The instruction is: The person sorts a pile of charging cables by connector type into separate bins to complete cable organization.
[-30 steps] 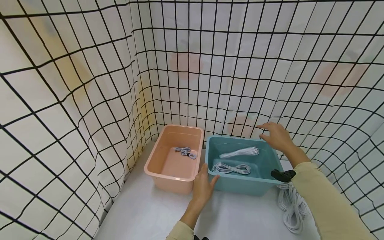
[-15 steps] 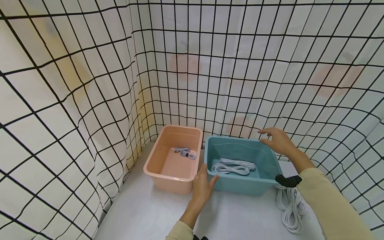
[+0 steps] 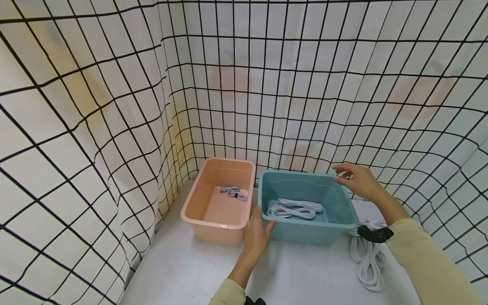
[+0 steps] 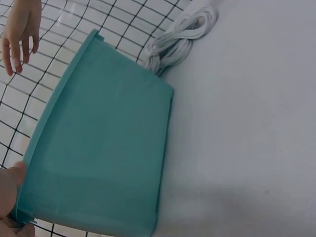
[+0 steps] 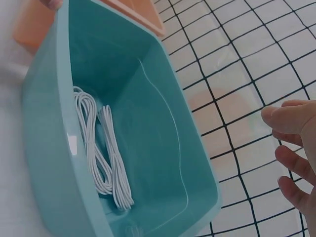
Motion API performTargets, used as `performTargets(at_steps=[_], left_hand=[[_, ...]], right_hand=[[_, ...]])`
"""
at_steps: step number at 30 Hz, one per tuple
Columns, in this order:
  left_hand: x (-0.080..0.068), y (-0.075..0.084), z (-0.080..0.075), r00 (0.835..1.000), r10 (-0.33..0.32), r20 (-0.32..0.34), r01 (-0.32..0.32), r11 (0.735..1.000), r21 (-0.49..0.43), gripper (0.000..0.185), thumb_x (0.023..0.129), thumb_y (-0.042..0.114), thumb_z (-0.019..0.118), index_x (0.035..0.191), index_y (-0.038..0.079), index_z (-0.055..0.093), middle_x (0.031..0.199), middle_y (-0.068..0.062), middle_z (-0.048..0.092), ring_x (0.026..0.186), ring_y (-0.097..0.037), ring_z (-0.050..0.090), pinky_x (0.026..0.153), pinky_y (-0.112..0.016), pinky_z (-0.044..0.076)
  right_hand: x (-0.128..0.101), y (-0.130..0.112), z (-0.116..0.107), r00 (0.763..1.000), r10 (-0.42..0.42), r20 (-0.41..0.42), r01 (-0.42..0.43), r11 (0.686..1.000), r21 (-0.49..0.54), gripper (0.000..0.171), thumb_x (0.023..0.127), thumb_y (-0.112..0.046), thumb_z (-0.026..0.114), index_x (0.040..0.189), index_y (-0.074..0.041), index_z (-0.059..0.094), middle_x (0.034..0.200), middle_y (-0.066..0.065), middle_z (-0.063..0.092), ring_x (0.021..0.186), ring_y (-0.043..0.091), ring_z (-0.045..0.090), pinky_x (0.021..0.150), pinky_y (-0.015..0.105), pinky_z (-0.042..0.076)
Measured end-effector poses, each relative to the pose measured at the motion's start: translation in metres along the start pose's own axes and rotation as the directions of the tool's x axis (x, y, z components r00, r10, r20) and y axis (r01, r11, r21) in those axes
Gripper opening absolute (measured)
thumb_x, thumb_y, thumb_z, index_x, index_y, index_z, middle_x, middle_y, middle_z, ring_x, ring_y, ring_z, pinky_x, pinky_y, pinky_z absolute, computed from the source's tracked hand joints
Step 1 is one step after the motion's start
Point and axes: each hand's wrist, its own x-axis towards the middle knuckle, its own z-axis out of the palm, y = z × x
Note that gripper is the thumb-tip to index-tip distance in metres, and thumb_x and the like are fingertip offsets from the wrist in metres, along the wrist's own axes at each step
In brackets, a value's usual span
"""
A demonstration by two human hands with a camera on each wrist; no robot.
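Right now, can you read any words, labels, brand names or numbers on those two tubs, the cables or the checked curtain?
None: no readable text shows in any view.
The teal tub, the pink tub and the white cable bundles are plain.
The checked curtain bears only black grid lines and faint orange patches.

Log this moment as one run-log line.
left hand: rests on teal bin front corner | right hand: open above back rim, holding nothing | teal bin: two white cable bundles | table: loose white cable bundle

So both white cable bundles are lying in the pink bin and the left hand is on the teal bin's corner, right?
Not quite. The head view shows both white cable bundles lying in the teal bin, not the pink bin. The left hand does rest on the teal bin's corner.
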Motion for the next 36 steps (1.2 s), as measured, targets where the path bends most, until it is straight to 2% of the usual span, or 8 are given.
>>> performTargets(at_steps=[7,11,18,26,36], left_hand=[[0.000,0.002,0.000,1.000,-0.012,0.005,0.012,1.000,-0.004,0.072,0.091,0.023,0.083,0.144,-0.013,0.050,0.144,-0.027,0.055,0.132,-0.038,0.055,0.106,-0.046,0.047],[-0.001,0.001,0.002,1.000,0.004,0.005,-0.004,1.000,0.008,0.072,0.091,0.024,0.083,0.144,-0.013,0.050,0.143,-0.027,0.056,0.130,-0.038,0.057,0.104,-0.046,0.049],[-0.001,0.001,0.002,1.000,-0.018,0.000,0.018,1.000,0.000,0.074,0.090,0.025,0.084,0.144,-0.012,0.050,0.143,-0.025,0.057,0.130,-0.037,0.057,0.106,-0.046,0.048],[-0.001,0.002,-0.001,1.000,-0.001,-0.011,0.001,1.000,-0.002,0.073,0.090,0.024,0.084,0.143,-0.013,0.051,0.142,-0.027,0.057,0.129,-0.038,0.058,0.105,-0.046,0.048],[-0.002,0.002,-0.002,1.000,0.016,-0.021,-0.016,1.000,0.002,0.072,0.089,0.022,0.085,0.142,-0.015,0.051,0.142,-0.029,0.056,0.128,-0.041,0.058,0.103,-0.047,0.049]], right_hand=[[-0.011,0.011,-0.003,1.000,-0.002,-0.026,0.001,1.000,-0.023,0.044,0.100,-0.016,0.070,0.138,0.004,0.060,0.126,0.028,0.065,0.105,0.045,0.065,0.079,0.062,0.055],[-0.021,0.016,-0.007,0.999,0.009,-0.040,-0.010,0.999,-0.031,0.044,0.100,-0.017,0.070,0.137,0.004,0.060,0.122,0.028,0.067,0.103,0.045,0.066,0.074,0.059,0.058],[-0.035,0.025,-0.009,0.999,0.023,-0.039,-0.023,1.000,-0.014,0.045,0.101,-0.018,0.070,0.138,0.005,0.059,0.120,0.028,0.067,0.102,0.046,0.066,0.073,0.059,0.058],[-0.057,0.036,-0.006,0.997,0.047,-0.061,-0.046,0.999,0.015,0.045,0.100,-0.015,0.071,0.136,0.008,0.058,0.120,0.031,0.065,0.102,0.048,0.065,0.076,0.061,0.058],[-0.085,0.054,0.000,0.994,0.078,-0.075,-0.078,0.997,0.004,0.044,0.099,-0.017,0.072,0.135,0.006,0.060,0.119,0.028,0.068,0.102,0.048,0.065,0.074,0.058,0.058]])
